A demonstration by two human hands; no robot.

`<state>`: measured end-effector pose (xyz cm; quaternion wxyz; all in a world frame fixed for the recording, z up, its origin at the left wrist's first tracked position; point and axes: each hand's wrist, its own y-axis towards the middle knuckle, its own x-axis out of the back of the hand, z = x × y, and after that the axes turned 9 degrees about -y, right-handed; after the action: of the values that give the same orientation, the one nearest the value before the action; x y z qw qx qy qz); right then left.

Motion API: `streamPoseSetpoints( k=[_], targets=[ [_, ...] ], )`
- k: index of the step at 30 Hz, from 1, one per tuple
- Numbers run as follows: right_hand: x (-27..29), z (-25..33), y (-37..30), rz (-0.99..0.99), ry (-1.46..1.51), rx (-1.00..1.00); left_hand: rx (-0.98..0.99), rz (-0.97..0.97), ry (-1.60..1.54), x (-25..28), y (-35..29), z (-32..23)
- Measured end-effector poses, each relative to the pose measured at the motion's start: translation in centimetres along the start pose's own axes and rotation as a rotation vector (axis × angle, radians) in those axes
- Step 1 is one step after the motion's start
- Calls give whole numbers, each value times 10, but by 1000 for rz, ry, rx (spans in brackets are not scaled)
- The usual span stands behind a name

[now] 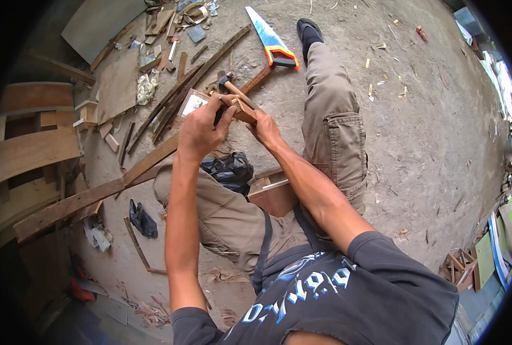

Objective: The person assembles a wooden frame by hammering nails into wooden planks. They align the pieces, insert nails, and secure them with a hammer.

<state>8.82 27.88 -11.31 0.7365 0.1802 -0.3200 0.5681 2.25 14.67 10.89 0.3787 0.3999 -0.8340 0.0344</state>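
Note:
My right hand [264,127] grips a short piece of wood [244,111] in front of me, fingers wrapped round its side. My left hand [203,127] is closed in a pinch at the wood's left end. A thin dark thing shows at its fingertips, too small to name. Just beyond both hands lies a hammer [230,86] with a dark head and a wooden handle. Farther off, a handsaw [267,35] with an orange and black handle rests on the ground. Beside my left hand is a wooden piece with a white panel [194,103].
A long plank [72,206] slants across on the left, near my bent leg. Black plastic bags [230,170] and a small wooden box [273,198] sit between my legs. Wood scraps [163,29] are strewn at the far left. Stacked wooden boards [34,146] stand along the left side.

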Motion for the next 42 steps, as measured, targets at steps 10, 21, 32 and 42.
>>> streamPoseSetpoints(
  k=[10, 21, 32, 42],
  targets=[
    [59, 1, 40, 408, -398, -70, -69, -38, 52, 1, 8, 7],
    [197, 149, 22, 8, 322, 559, 13, -13, 62, 2, 9, 2],
    [177, 144, 17, -41, 333, 545, 54, -19, 77, 5, 4, 6],
    [180, 146, 16, -106, 250, 667, 74, 21, 67, 4, 5, 10]
  ],
)
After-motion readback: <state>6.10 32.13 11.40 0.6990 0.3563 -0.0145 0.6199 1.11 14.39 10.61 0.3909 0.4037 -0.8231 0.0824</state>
